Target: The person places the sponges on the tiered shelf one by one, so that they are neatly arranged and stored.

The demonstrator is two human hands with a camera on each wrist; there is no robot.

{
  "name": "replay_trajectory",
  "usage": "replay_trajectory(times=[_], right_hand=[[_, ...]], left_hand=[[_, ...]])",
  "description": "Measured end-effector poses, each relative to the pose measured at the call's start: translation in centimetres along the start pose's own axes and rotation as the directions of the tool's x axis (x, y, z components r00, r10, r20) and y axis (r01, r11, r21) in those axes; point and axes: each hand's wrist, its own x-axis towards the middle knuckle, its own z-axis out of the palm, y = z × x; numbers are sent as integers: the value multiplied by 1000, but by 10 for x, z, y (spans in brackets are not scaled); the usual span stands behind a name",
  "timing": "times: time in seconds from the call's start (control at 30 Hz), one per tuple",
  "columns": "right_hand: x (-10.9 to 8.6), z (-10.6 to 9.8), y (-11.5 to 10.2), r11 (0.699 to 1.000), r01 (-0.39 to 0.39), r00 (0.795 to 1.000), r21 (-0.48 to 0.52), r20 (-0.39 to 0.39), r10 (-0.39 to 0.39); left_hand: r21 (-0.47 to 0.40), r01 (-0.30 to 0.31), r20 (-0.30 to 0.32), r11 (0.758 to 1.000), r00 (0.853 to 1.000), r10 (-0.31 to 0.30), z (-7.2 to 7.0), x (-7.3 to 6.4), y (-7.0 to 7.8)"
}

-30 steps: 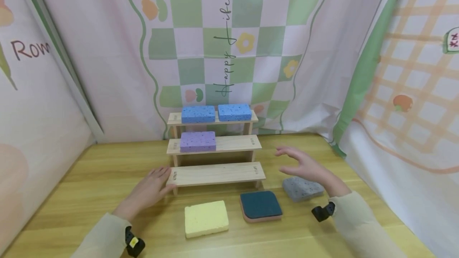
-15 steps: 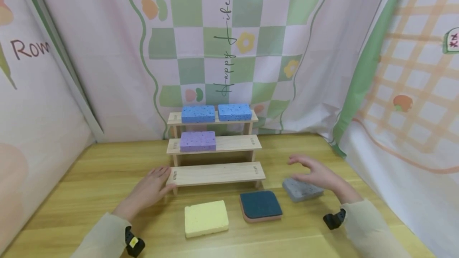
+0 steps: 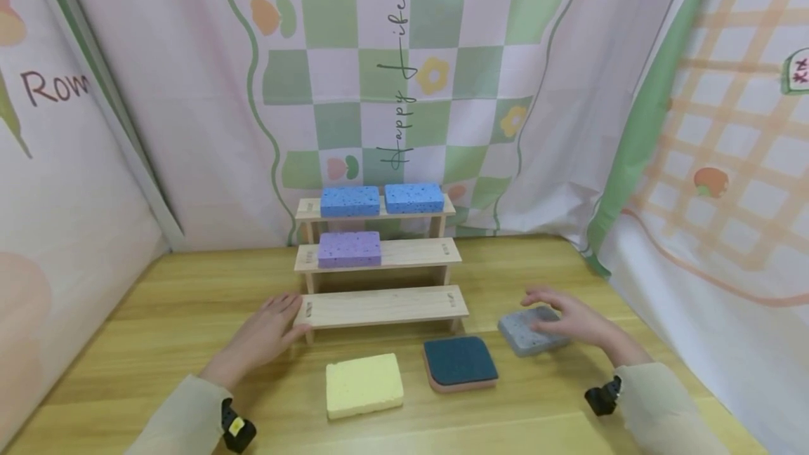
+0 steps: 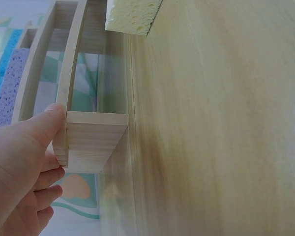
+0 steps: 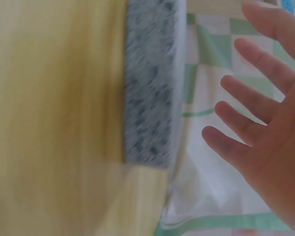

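Observation:
A three-step wooden display stand [image 3: 385, 306] stands on the table. My left hand [image 3: 262, 335] grips the left end of its lowest step, thumb at the front edge and fingers round the far side, as the left wrist view shows. My right hand [image 3: 571, 321] hovers over a grey speckled sponge [image 3: 523, 334] on the table, fingers spread and apart from it in the right wrist view. Two blue sponges [image 3: 350, 201] sit on the top step, and a purple sponge [image 3: 349, 249] lies at the left of the middle step.
In front of the stand lie a pale yellow sponge [image 3: 364, 386] and a sponge with a dark green top and pinkish base [image 3: 460, 362]. Patterned cloth [image 3: 430, 76] hangs behind and at both sides of the wood-grain table [image 3: 208, 283].
My right hand has moved to the right and down, from beside the stand to over the grey sponge. My left hand and all the sponges have stayed put.

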Motion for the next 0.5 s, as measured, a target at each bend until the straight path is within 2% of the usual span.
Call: replay_trajectory(times=[0.5], right_hand=[[-13, -1, 24, 998, -66, 996, -10, 55, 67]], left_hand=[[13, 2, 3, 1000, 1000, -2, 0, 0, -1]])
